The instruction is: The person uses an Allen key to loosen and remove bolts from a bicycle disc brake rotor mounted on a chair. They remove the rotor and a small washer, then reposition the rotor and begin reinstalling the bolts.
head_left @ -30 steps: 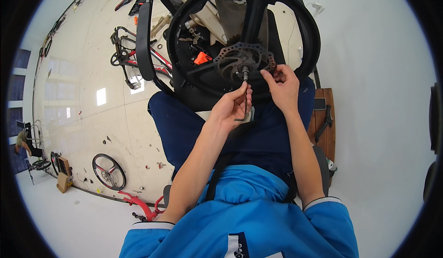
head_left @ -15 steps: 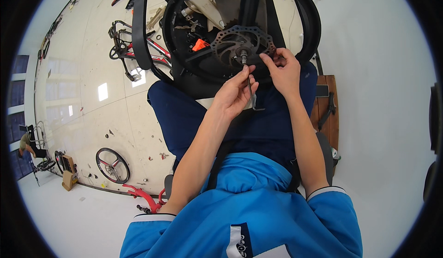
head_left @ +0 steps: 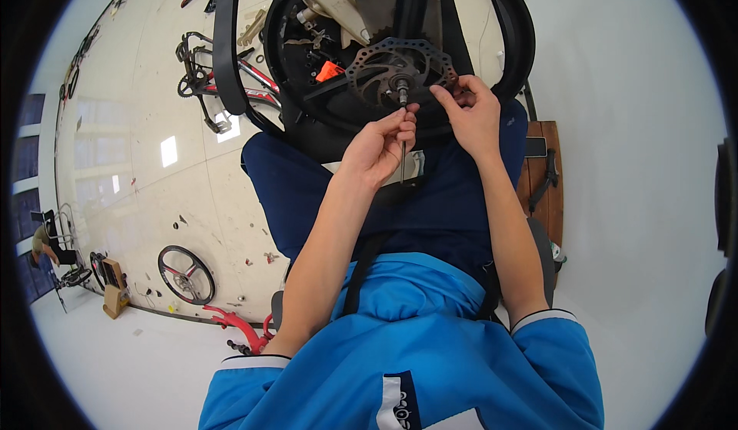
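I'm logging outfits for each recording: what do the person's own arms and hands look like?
The left hand and right hand are bare, with no visible gloves or wristwatch. Both forearms are uncovered, without visible cables or markings. The short sleeves of the blue shirt end in a white band with a thin dark edge.

The brake disc (head_left: 400, 69) is dull metal, the tiled floor (head_left: 192, 199) glossy.

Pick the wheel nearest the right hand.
The large black wheel, top centre: the right hand is at its brake disc. Others, like the floor wheel lower left, are farther.
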The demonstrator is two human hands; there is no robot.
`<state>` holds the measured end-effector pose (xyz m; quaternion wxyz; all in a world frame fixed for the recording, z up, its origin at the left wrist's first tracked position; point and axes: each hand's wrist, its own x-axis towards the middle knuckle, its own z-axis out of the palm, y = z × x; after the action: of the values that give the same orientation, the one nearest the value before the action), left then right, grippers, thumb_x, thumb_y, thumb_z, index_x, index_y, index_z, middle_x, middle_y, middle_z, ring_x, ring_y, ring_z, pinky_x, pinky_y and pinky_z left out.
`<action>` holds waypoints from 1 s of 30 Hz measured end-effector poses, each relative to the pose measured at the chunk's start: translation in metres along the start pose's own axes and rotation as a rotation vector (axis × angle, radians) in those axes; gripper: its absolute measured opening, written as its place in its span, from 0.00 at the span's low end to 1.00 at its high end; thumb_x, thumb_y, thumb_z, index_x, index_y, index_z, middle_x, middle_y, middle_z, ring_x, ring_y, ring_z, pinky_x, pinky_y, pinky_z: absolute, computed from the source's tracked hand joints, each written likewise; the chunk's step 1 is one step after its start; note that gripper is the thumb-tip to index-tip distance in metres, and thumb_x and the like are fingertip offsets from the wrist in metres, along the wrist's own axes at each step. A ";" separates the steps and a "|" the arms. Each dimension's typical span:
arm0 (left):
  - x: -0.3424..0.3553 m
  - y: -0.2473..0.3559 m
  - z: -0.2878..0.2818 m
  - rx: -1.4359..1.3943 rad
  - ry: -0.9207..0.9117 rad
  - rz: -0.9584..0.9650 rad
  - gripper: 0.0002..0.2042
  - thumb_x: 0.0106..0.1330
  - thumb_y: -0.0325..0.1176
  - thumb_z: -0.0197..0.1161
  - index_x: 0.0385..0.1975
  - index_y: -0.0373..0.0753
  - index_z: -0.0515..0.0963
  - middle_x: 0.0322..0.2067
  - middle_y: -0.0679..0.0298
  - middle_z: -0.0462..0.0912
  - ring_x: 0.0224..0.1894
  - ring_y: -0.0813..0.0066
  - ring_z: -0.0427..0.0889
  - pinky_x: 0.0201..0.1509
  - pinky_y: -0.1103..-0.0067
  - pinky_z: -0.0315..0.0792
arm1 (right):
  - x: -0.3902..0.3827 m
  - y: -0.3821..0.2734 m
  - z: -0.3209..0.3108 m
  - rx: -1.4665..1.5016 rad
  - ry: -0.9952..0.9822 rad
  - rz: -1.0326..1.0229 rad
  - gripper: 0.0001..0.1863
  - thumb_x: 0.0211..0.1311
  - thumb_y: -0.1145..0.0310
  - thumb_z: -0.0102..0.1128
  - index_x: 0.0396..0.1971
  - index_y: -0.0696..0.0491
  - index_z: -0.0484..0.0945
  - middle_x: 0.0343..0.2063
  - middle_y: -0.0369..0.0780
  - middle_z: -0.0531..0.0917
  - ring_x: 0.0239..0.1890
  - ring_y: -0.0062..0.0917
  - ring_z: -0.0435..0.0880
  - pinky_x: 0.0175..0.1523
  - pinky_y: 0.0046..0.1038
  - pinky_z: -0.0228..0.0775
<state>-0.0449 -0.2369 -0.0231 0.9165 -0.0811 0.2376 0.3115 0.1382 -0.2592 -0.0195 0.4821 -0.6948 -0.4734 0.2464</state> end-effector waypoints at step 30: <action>0.014 -0.007 -0.001 -0.104 0.165 0.070 0.09 0.70 0.23 0.58 0.45 0.25 0.74 0.33 0.62 0.75 0.27 0.82 0.74 0.27 0.91 0.69 | -0.004 -0.014 0.001 0.168 -0.066 0.121 0.13 0.61 0.70 0.70 0.29 0.62 0.74 0.25 0.36 0.81 0.25 0.18 0.85 0.31 0.18 0.75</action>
<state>-0.0317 -0.2351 -0.0302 0.8769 -0.1458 0.2984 0.3474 0.1302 -0.2610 -0.0072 0.5073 -0.6707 -0.4237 0.3366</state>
